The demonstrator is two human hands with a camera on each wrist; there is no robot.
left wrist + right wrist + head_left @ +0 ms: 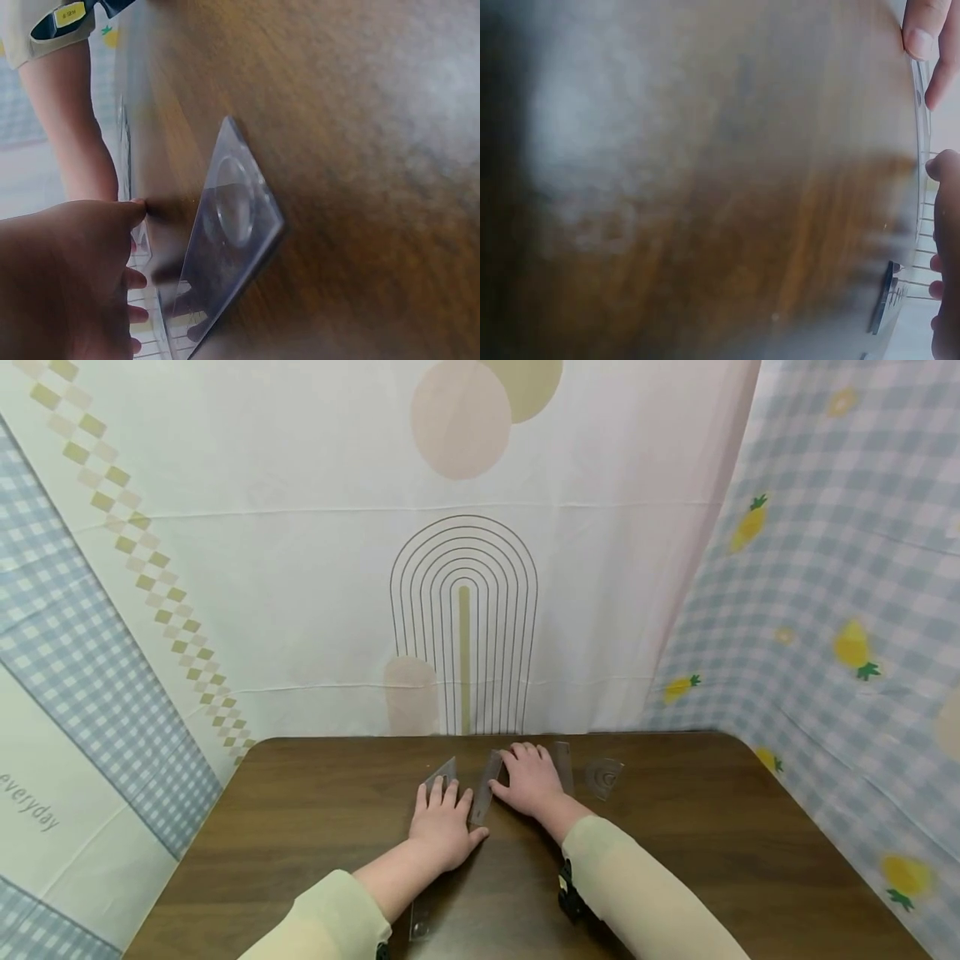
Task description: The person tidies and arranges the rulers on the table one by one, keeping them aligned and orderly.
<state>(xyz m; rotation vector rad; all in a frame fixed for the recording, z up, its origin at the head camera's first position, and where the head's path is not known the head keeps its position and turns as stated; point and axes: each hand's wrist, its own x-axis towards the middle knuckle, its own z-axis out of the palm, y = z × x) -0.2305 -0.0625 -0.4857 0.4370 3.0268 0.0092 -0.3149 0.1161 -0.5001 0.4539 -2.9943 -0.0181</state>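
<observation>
Palm down, my left hand (442,831) rests low at the table with its fingers spread. Its fingertips lie over a clear set square (448,768), and its thumb points toward the lower end of a clear ruler (483,793). My right hand (534,779) lies along the other side of that ruler, thumb at its edge, fingers extended forward. In the left wrist view a clear triangular plate (259,217) with a round cutout lies on the wood. The right wrist view shows the ruler edge-on (921,124), with left fingers (921,37) at one end.
Another clear ruler (564,766) lies just right of my right hand, partly hidden by it. Farther right is a clear protractor-like piece (603,777). A clear end piece (420,927) shows beside my left sleeve. The brown table (300,810) meets a printed cloth (322,610) behind.
</observation>
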